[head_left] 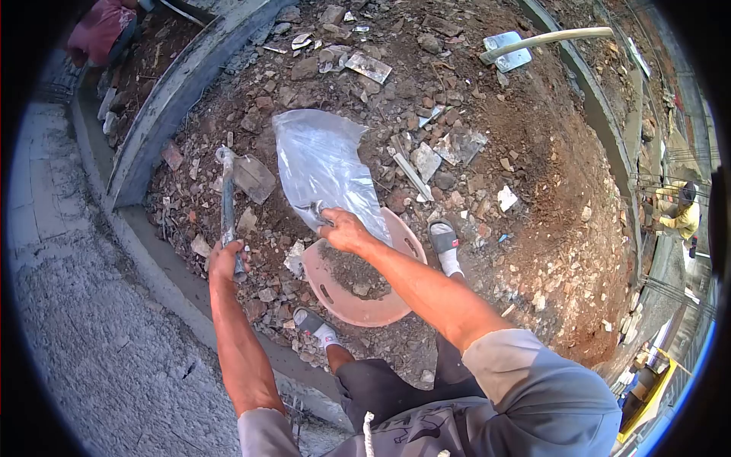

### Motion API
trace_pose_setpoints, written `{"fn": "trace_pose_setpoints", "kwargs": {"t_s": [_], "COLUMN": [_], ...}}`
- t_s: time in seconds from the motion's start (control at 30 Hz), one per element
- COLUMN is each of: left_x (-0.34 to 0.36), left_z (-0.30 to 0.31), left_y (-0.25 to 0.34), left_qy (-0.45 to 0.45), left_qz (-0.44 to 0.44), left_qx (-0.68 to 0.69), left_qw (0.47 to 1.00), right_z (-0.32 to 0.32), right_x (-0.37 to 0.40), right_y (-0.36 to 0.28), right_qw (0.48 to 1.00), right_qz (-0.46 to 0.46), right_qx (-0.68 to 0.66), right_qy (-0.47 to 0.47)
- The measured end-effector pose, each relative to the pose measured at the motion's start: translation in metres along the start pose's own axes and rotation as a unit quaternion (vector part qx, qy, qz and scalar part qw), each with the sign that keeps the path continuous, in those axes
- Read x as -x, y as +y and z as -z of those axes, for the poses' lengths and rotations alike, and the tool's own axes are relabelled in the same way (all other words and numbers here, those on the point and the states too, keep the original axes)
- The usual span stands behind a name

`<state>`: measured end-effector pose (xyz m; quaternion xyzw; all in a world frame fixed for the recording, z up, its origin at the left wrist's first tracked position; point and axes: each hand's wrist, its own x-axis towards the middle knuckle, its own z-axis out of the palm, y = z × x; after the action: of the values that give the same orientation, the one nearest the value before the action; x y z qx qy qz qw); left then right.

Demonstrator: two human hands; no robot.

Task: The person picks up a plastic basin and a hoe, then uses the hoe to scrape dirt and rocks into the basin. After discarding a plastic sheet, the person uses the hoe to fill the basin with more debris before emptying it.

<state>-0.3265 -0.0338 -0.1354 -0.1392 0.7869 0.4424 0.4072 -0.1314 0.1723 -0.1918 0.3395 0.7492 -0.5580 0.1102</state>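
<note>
My left hand [223,260] is closed around the handle of a hoe [228,198], whose flat dirty blade [253,180] rests on the rubble. My right hand [344,230] grips the lower edge of a clear plastic sheet [324,164], which spreads away from it over the ground. Under my right forearm is a pink basin [335,298] with grey soil and stones in it, between my feet. Part of the basin's rim is hidden by the sheet and my arm.
Another hoe [548,44] lies at the upper right. Concrete beams [164,99] border the rubble. A person in red [99,32] is at the upper left, and a person in yellow [681,213] at the far right. Broken tiles [368,68] lie about.
</note>
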Motion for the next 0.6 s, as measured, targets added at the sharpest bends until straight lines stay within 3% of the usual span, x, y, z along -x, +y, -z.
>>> {"fn": "trace_pose_setpoints", "kwargs": {"t_s": [0.1,0.33,0.37,0.4,0.43,0.47,0.53,0.6], "left_x": [-0.003,-0.002,-0.005,-0.006,-0.006,-0.008,-0.006,-0.01], "left_z": [0.002,-0.001,0.0,0.003,0.006,0.005,-0.004,-0.007], "left_y": [-0.003,-0.001,-0.002,-0.003,-0.003,-0.002,0.001,-0.001], "left_qy": [-0.004,-0.005,-0.007,-0.007,0.0,0.003,0.008,-0.001], "left_qz": [0.003,0.017,0.015,0.014,0.014,0.013,0.015,0.016], "left_qx": [-0.002,-0.019,-0.026,-0.032,-0.037,-0.042,-0.038,-0.02], "left_qw": [1.0,1.0,1.0,0.999,0.999,0.999,0.999,1.0], "right_z": [0.002,0.102,0.119,0.155,0.192,0.22,0.292,0.336], "right_x": [0.008,0.015,0.005,0.023,0.022,0.038,0.059,0.096], "right_y": [0.018,0.044,0.084,0.073,0.108,0.104,0.174,0.193], "right_qw": [0.985,0.962,0.939,0.909,0.891,0.846,0.802,0.734], "right_qz": [-0.047,-0.15,-0.137,-0.133,-0.133,-0.152,-0.095,-0.102], "right_qx": [-0.063,-0.065,-0.118,-0.219,-0.263,-0.238,-0.338,-0.341], "right_qy": [0.156,0.221,0.293,0.328,0.344,0.452,0.483,0.578]}}
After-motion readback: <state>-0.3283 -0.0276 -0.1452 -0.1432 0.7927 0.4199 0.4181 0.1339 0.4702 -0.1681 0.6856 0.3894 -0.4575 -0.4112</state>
